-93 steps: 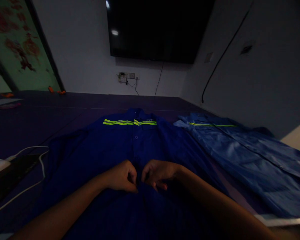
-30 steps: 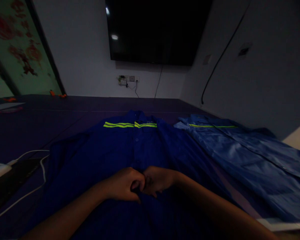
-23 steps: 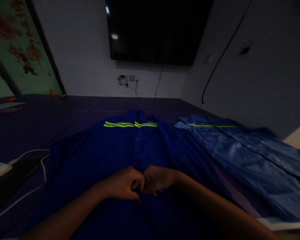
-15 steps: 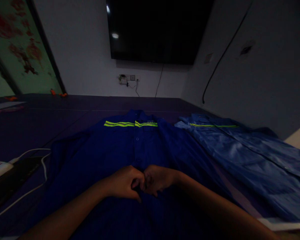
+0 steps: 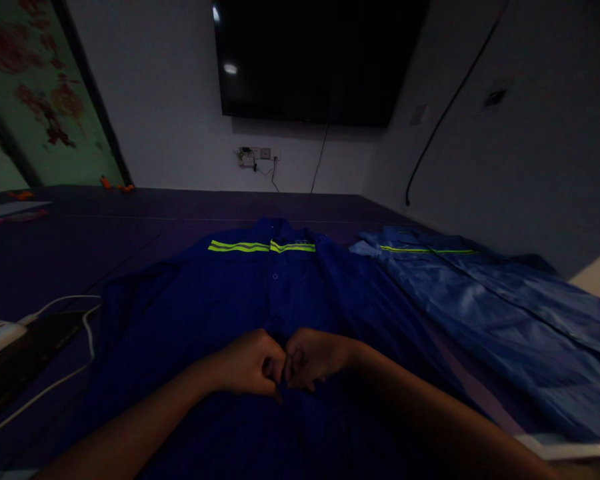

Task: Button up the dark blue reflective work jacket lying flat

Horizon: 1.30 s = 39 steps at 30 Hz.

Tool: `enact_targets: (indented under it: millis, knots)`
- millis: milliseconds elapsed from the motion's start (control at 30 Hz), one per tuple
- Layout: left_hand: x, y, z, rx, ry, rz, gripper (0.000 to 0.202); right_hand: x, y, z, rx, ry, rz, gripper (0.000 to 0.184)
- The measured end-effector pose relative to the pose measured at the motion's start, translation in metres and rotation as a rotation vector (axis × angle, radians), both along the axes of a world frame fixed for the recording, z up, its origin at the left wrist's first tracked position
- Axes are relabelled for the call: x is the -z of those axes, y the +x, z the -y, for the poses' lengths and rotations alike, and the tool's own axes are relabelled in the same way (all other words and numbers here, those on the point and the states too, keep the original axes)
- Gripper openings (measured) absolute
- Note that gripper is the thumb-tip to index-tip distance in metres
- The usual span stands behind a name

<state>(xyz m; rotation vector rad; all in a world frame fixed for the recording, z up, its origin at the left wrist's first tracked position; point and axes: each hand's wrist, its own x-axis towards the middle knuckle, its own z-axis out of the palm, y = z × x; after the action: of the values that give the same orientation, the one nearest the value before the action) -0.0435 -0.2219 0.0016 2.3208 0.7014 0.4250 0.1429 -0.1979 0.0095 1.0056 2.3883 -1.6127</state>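
A dark blue work shirt (image 5: 230,293) with yellow-green reflective strips across the chest lies spread out, its collar pointing away from me. Over its button front, below the lowest button I can make out, my two hands meet. My left hand (image 5: 253,363) is closed, thumb and fingers pinched at the placket. Against it, my right hand (image 5: 313,360) has its fingers curled in at the same spot. The bit of cloth or button between the fingertips is hidden and dark.
A second, lighter blue garment (image 5: 460,293) with a reflective strip lies at the right. On the left are a white power strip (image 5: 0,339), a white cable (image 5: 89,337) and a dark flat object (image 5: 35,350). A large screen (image 5: 315,60) hangs on the wall ahead.
Both hands stay at the same place on the shirt front. Their fingers have shifted only slightly against each other; the shirt lies as before.
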Motion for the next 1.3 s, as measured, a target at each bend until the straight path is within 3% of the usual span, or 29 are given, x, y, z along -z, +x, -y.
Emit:
enact_targets:
  millis: [367,567,867,1133,1300]
  knots:
    - [0.000,0.001,0.005,-0.004,0.098,-0.025,0.006,0.002,-0.001,0.003,0.036,0.028,0.027,0.017]
    - [-0.003,0.000,0.006,-0.015,0.122,-0.036,0.005,-0.010,-0.002,0.005,-0.002,0.021,0.012,0.018]
    - [-0.006,0.001,0.007,0.032,0.122,0.003,0.021,-0.014,-0.002,0.006,0.013,0.011,-0.013,0.017]
    - [-0.002,-0.004,0.003,0.103,0.052,-0.026,0.020,-0.016,-0.006,0.007,0.042,-0.051,0.068,0.009]
    - [-0.004,-0.006,0.005,0.108,0.005,-0.038,0.011,-0.014,-0.006,0.008,0.081,-0.027,0.090,0.015]
